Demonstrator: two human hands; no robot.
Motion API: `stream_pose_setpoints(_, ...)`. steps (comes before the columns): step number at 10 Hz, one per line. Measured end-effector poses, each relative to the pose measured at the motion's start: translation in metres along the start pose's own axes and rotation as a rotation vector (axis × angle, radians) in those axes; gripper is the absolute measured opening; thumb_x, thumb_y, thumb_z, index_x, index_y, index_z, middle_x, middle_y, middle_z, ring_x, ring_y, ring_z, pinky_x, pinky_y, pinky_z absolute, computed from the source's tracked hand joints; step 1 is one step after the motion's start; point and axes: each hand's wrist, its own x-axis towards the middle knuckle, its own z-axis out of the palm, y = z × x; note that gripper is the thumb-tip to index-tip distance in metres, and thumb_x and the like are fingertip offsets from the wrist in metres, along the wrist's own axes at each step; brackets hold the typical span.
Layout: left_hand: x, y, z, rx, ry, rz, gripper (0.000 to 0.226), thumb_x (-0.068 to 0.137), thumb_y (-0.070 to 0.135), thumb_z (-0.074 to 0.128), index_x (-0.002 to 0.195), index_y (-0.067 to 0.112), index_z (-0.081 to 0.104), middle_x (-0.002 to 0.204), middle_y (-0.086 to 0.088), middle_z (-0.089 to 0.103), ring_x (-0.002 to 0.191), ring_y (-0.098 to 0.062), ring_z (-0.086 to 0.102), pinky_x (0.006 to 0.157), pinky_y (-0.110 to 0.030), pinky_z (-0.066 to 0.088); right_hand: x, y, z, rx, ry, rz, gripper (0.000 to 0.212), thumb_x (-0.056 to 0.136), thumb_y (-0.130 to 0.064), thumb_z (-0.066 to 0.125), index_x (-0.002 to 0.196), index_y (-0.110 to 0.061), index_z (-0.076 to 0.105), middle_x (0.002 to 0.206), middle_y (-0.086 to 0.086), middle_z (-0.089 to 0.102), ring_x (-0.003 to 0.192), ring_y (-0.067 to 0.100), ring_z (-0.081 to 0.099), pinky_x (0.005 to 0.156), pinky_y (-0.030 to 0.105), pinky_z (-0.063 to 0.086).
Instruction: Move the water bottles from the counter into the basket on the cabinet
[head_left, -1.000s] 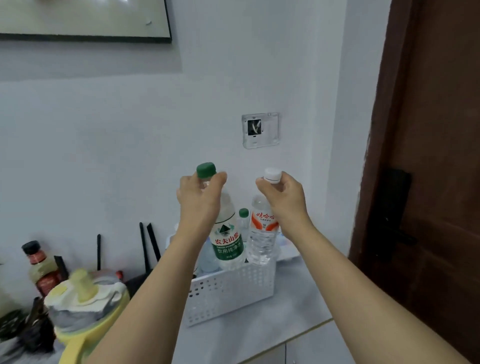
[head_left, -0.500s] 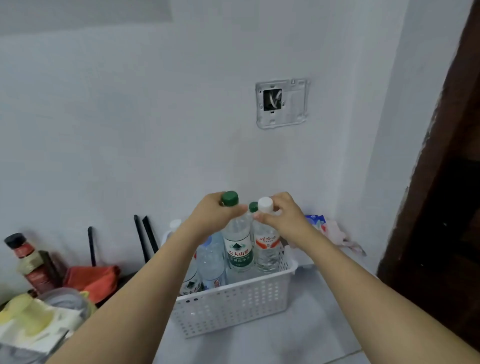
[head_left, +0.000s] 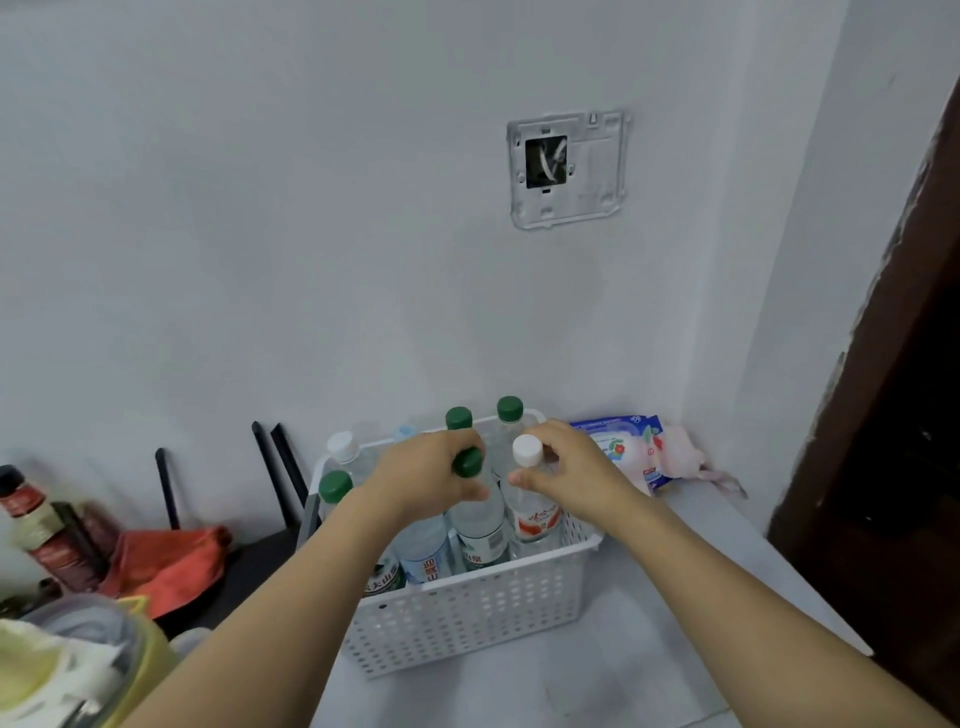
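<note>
White wall behind, grey cabinet top (head_left: 649, 623) below, white basket (head_left: 467, 618) standing on it with several bottles upright inside. Left hand (head_left: 421, 478) curled round the neck of a green-capped bottle (head_left: 475, 512), right hand (head_left: 563, 470) pinching a white-capped bottle (head_left: 532, 512), both seemingly set down among the others. Placing step about finished; next, probably let go and lift both hands straight up without toppling neighbours.

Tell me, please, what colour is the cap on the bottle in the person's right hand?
White; the cap shows clearly in the head view, above the right hand.
</note>
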Motion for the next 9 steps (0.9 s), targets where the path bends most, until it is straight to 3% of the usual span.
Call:
stream_pose_setpoints(1,-0.002,-0.003,0.001,0.028,0.018,0.010,0.033,0.077,0.048,0.075,0.098,0.034,0.053,0.087,0.013,0.059,0.081,-0.017,0.058,0.071,-0.031,0.047,-0.001,0.002,0.001,0.006,-0.007,-0.005,0.037,0.078,-0.031,0.078,0.110,-0.027,0.061,0.105,-0.011,0.056,0.098,0.007,0.057,0.089,0.030,0.047)
stream_pose_setpoints(4,0.004,-0.003,0.002,0.074,0.007,0.010,0.036,0.080,0.049,0.073,0.106,0.032,0.054,0.095,0.008,0.062,0.084,-0.018,0.057,0.074,-0.032,0.047,0.004,0.007,0.007,0.027,0.006,-0.003,0.036,0.079,-0.032,0.078,0.108,-0.034,0.057,0.104,-0.018,0.052,0.098,0.000,0.053,0.085,0.025,0.043)
stream_pose_setpoints(6,0.004,0.003,0.001,0.121,-0.006,-0.017,0.034,0.083,0.048,0.070,0.108,0.031,0.053,0.097,0.006,0.064,0.084,-0.018,0.058,0.077,-0.033,0.047,0.003,0.005,0.009,-0.049,0.006,0.035,0.039,0.082,-0.036,0.074,0.114,-0.033,0.052,0.108,-0.019,0.048,0.104,0.007,0.051,0.087,0.029,0.041)
stream_pose_setpoints(8,-0.002,0.012,-0.006,0.208,-0.039,-0.022,0.040,0.087,0.046,0.066,0.117,0.024,0.052,0.110,-0.001,0.060,0.094,-0.021,0.057,0.081,-0.035,0.046,-0.006,-0.015,0.008,-0.109,-0.015,0.096,0.057,0.084,-0.034,0.072,0.133,-0.029,0.044,0.131,-0.004,0.051,0.117,0.017,0.050,0.097,0.040,0.044)
stream_pose_setpoints(9,-0.013,0.013,-0.009,0.129,0.064,-0.008,0.047,0.090,0.043,0.065,0.130,0.022,0.051,0.123,-0.003,0.057,0.106,-0.023,0.055,0.090,-0.037,0.046,-0.017,-0.028,0.003,-0.148,-0.025,0.088,0.072,0.086,-0.036,0.069,0.146,-0.027,0.032,0.148,-0.003,0.040,0.132,0.020,0.042,0.108,0.044,0.038)
